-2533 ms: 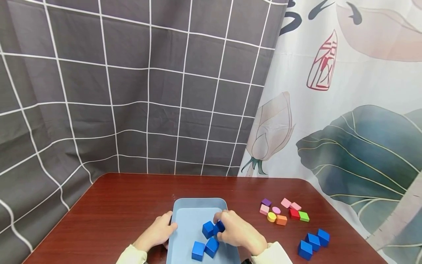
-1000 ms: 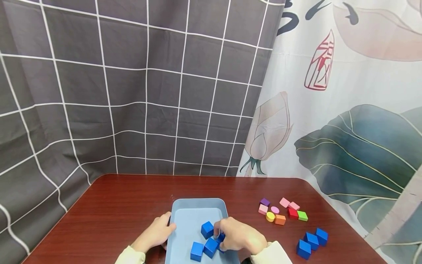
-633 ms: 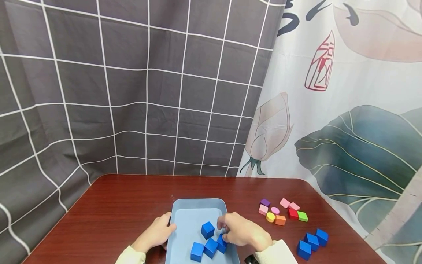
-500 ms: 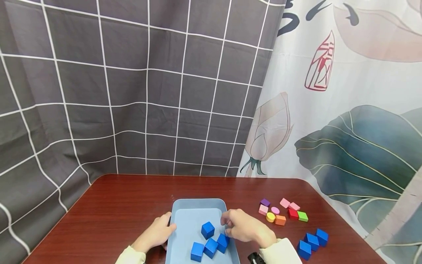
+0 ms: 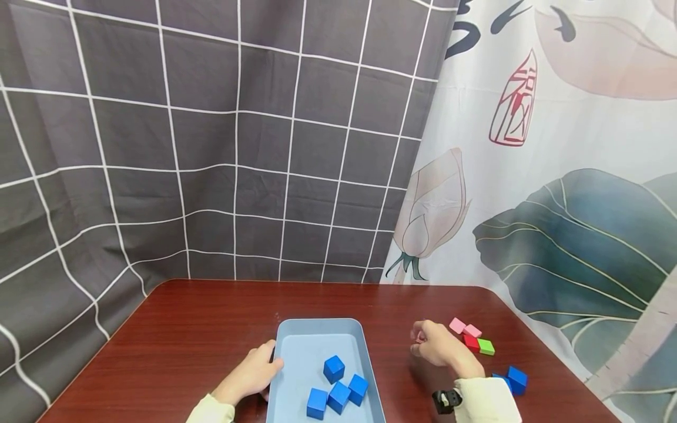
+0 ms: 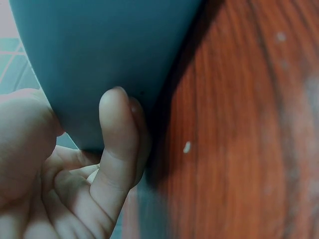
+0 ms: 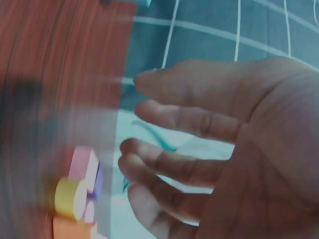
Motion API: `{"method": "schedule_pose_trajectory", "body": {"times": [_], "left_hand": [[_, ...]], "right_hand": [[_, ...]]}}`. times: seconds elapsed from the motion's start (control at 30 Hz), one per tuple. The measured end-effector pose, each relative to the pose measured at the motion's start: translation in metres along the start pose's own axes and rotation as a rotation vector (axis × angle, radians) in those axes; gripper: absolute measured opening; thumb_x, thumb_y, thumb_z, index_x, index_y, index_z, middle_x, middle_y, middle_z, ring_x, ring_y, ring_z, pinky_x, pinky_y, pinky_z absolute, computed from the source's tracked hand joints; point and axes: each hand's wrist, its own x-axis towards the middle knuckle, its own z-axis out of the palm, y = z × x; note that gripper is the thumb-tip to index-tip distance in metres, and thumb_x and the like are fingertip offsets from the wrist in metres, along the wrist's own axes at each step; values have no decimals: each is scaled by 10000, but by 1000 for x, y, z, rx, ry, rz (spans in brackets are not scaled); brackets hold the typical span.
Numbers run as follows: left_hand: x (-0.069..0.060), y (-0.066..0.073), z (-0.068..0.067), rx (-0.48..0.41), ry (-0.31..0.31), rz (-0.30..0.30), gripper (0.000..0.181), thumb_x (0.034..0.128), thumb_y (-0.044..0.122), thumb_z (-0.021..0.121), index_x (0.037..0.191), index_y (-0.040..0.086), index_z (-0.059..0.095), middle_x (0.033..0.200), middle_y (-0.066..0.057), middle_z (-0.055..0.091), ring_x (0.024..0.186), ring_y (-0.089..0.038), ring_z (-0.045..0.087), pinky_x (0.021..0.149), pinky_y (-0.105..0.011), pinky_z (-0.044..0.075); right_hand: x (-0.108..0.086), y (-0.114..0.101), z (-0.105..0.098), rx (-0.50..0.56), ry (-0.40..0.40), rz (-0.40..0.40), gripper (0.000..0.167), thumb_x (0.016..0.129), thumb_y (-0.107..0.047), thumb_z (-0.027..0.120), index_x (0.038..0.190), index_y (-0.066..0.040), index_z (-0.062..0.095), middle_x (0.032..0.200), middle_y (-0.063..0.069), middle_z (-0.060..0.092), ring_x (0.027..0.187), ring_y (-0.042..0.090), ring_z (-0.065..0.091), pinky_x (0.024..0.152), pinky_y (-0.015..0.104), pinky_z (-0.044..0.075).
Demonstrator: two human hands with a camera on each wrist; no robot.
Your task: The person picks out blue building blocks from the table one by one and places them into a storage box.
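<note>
My left hand [image 5: 251, 373] grips the left rim of a light blue tray [image 5: 296, 343]; in the left wrist view its fingers [image 6: 117, 134] curl against the tray's outer side. Several blue cubes [image 5: 338, 397] lie inside the tray, grouped towards its near right part. My right hand [image 5: 441, 348] hovers above the table to the right of the tray, fingers loosely bent and holding nothing. Below it in the right wrist view are a pink block [image 7: 83, 167], a yellow cylinder [image 7: 71, 198], an orange block [image 7: 74, 229] and part of a purple block [image 7: 97, 181].
Pink blocks [image 5: 465, 327], a red block [image 5: 471, 342] and a green block [image 5: 486, 347] lie past my right hand. Blue blocks [image 5: 516, 380] sit nearer the table's right edge, partly hidden by the sleeve. A grey checked curtain [image 5: 211, 194] hangs behind the brown table [image 5: 201, 317].
My right hand let go of a blue cube at the tray's right side, then moved right, out over the coloured blocks. My left hand has stayed on the tray rim.
</note>
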Motion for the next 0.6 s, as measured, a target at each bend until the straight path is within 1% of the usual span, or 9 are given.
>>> {"method": "schedule_pose_trajectory", "body": {"times": [0.07,0.17,0.27,0.33,0.4,0.43,0.5,0.57,0.6], "left_hand": [[0,-1,0,-2,2,0,241,888,74,453,1070,-83,465,709,-96,557,375,-168,555,345,-324,488],[0,-2,-1,-1,1,-9,243,889,77,454,1072,-83,462,724,-100,553,383,-173,555,347,-323,489],[0,-2,-1,2,-3,-17,239,893,80,454,1071,-79,463,748,-102,548,399,-174,554,354,-318,492],[0,-2,-1,1,-6,-16,231,894,80,452,1065,-76,466,756,-102,547,405,-174,555,358,-316,493],[0,-2,0,-2,-7,-12,227,895,80,452,1060,-75,468,757,-101,547,408,-171,557,358,-315,493],[1,-2,0,-4,-7,-10,224,895,79,451,1056,-75,469,753,-100,549,408,-169,559,358,-315,494],[1,-2,0,-6,-6,-10,220,895,80,454,1052,-73,470,746,-95,550,405,-166,559,356,-314,493],[1,-2,0,-8,-3,-10,218,895,80,459,1051,-71,470,734,-92,551,398,-165,558,354,-315,493],[1,-2,0,-6,0,-10,215,895,79,461,1050,-69,470,732,-90,551,395,-164,556,354,-314,492]], "right_hand": [[0,8,-2,25,2,59,123,730,-22,681,795,-76,591,640,39,486,583,173,471,512,292,399],[0,19,-5,52,2,103,125,736,-23,670,832,-50,594,661,47,486,599,173,471,519,291,398],[-1,28,-7,66,14,115,133,728,-18,670,836,-27,592,665,50,488,602,172,476,519,288,398],[-2,33,-8,72,28,127,122,722,-20,677,811,-32,595,659,52,489,597,171,470,502,281,392],[-4,39,-10,56,45,134,116,719,-20,678,789,-37,587,666,55,481,605,179,465,502,283,384],[-4,42,-12,31,52,144,115,722,-32,680,787,-44,587,676,52,497,619,185,474,513,298,404],[-6,48,-16,-34,58,169,117,727,-67,680,794,-51,586,720,57,521,687,226,490,595,373,428],[-7,54,-21,-92,47,224,149,727,-110,672,820,-46,573,784,93,520,766,313,475,654,459,425],[-8,57,-23,-109,35,263,172,721,-132,668,831,-48,565,813,124,518,797,365,460,670,506,416]]}}
